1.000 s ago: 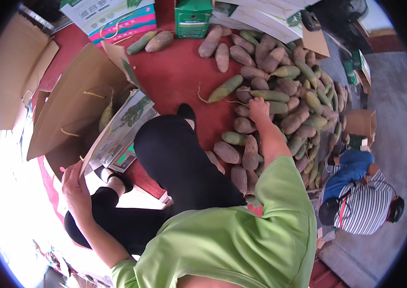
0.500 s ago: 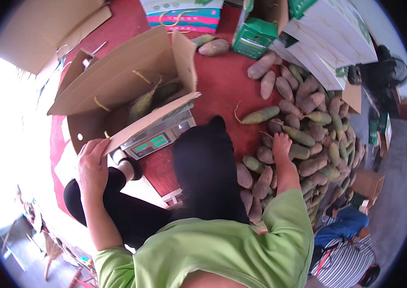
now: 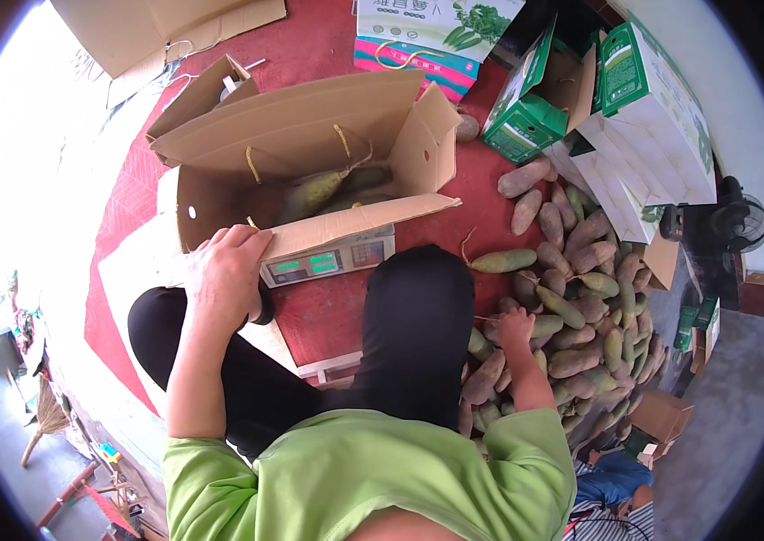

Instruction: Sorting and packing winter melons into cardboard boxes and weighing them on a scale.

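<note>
My left hand (image 3: 222,275) grips the near left corner of an open cardboard box (image 3: 319,117), its fingers over the top edge of the front flap. Inside the box lie a few green radishes (image 3: 317,191), partly in shadow. The box rests on a digital scale (image 3: 332,262) with a lit green display. On the right, my right hand (image 3: 515,329) is down on the heap of soil-covered radishes (image 3: 591,257), fingers curled round a radish whose body is mostly hidden under the hand. A thin root sticks out beside the fingers.
Green and white cartons (image 3: 644,126) stand behind the heap, and an open green box (image 3: 526,122) beside them. A pink and blue carton (image 3: 414,63) is at the back. A black fan (image 3: 734,216) stands right. Another person in blue (image 3: 612,478) is at the lower right.
The view has shifted, so the box and heap appear elsewhere in the picture. My left hand stays on the box flap. My right hand's fingers have curled in more among the radishes.
</note>
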Demonstrator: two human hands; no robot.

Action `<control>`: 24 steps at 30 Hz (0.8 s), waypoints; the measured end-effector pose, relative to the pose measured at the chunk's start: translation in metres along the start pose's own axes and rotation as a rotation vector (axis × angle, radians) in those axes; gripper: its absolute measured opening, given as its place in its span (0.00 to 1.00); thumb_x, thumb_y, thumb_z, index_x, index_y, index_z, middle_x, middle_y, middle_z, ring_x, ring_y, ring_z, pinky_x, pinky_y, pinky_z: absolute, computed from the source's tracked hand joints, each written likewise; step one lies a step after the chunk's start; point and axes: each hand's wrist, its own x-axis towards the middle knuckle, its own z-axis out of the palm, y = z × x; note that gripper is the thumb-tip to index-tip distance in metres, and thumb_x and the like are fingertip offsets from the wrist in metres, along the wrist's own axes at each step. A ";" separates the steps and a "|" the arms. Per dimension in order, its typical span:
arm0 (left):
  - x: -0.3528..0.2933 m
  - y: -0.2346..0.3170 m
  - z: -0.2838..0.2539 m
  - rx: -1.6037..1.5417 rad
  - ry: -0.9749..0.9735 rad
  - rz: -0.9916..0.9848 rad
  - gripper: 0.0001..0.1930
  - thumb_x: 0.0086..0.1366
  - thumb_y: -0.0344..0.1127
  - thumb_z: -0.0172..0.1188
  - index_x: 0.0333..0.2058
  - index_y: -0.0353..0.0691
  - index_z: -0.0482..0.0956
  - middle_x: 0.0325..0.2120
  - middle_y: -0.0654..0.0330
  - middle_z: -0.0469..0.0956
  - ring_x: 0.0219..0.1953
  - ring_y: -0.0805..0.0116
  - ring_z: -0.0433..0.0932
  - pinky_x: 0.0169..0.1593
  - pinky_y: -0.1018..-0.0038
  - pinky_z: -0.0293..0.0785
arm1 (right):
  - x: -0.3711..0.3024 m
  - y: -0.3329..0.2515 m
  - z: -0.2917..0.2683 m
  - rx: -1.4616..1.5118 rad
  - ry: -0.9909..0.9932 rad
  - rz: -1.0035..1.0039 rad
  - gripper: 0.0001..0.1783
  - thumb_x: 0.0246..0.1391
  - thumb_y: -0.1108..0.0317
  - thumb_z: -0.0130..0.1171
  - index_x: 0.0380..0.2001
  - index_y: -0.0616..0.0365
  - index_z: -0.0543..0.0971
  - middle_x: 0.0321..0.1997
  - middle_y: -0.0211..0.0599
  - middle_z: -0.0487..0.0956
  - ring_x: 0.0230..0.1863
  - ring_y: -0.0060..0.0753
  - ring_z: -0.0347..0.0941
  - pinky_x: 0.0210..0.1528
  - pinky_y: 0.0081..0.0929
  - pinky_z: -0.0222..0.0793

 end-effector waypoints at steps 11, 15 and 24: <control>-0.012 -0.002 -0.003 -0.005 -0.057 0.059 0.16 0.55 0.29 0.52 0.44 0.40 0.77 0.37 0.58 0.76 0.43 0.59 0.75 0.47 0.66 0.71 | -0.034 0.115 0.035 0.531 0.701 0.156 0.11 0.52 0.61 0.55 0.36 0.52 0.82 0.39 0.36 0.79 0.38 0.45 0.75 0.40 0.37 0.72; -0.023 -0.007 0.000 0.014 -0.055 0.088 0.17 0.55 0.28 0.52 0.45 0.39 0.75 0.36 0.58 0.76 0.43 0.59 0.75 0.47 0.66 0.71 | -0.072 0.114 -0.056 1.637 0.482 0.600 0.15 0.59 0.59 0.52 0.42 0.55 0.80 0.38 0.36 0.79 0.29 0.33 0.78 0.25 0.24 0.72; -0.026 0.001 0.005 0.089 -0.178 0.077 0.18 0.56 0.29 0.51 0.47 0.35 0.73 0.43 0.56 0.75 0.47 0.58 0.74 0.50 0.65 0.71 | -0.157 0.071 -0.299 1.455 0.781 -0.009 0.15 0.63 0.62 0.49 0.42 0.61 0.79 0.41 0.37 0.80 0.30 0.22 0.76 0.24 0.13 0.67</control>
